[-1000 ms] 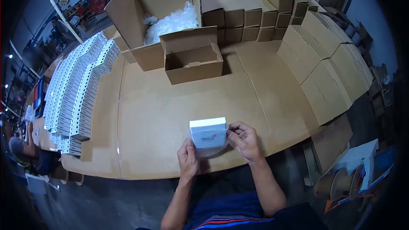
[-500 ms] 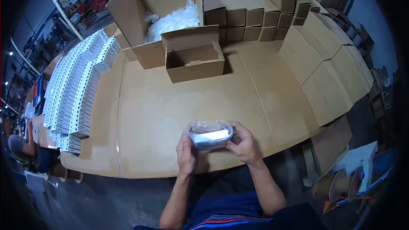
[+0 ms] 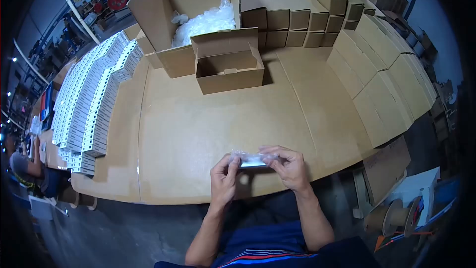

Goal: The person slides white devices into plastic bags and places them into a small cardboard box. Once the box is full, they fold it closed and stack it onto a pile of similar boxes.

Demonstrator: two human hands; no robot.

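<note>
Above the table's near edge, a clear plastic bag (image 3: 252, 159) with a white object inside is stretched between both hands. What the white object is cannot be made out. My left hand (image 3: 224, 176) pinches the bag's left end between thumb and fingers. My right hand (image 3: 290, 167) grips its right end, thumb in front and fingers behind. Farther back on the table stands a small cardboard box (image 3: 233, 80) with its lid raised. Behind that, a large carton (image 3: 176, 63) holds a heap of clear plastic bags (image 3: 208, 24).
Rows of small white boxes (image 3: 94, 99) are stacked along the table's left side. Closed brown cardboard boxes (image 3: 374, 67) line the right side and the back. A person (image 3: 37, 168) sits at far left. Cable spools (image 3: 391, 216) stand on the floor at right.
The bag has tilted, so the white object shows as a thinner strip. Both hands have shifted slightly right, and their fingers now cover more of the bag's ends.
</note>
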